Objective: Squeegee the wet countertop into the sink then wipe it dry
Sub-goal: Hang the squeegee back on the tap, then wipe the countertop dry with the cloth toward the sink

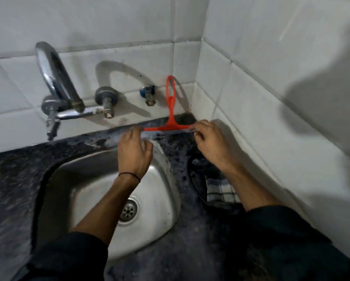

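A red squeegee [171, 106] stands at the back of the dark speckled countertop [176, 147], its handle leaning up against the tiled wall and its blade flat on the wet stone. My left hand [134, 151] holds the blade's left end, above the far rim of the steel sink [164, 179]. My right hand [210, 142] pinches the blade's right end near the wall corner. A checked cloth [220, 191] lies on the counter under my right forearm, partly hidden.
A chrome tap [56, 82] with a curved spout sticks out of the back wall at left, with two more wall valves [106, 100] beside it. White tiled walls close the back and the right side. The sink drain [128, 210] lies below my left forearm.
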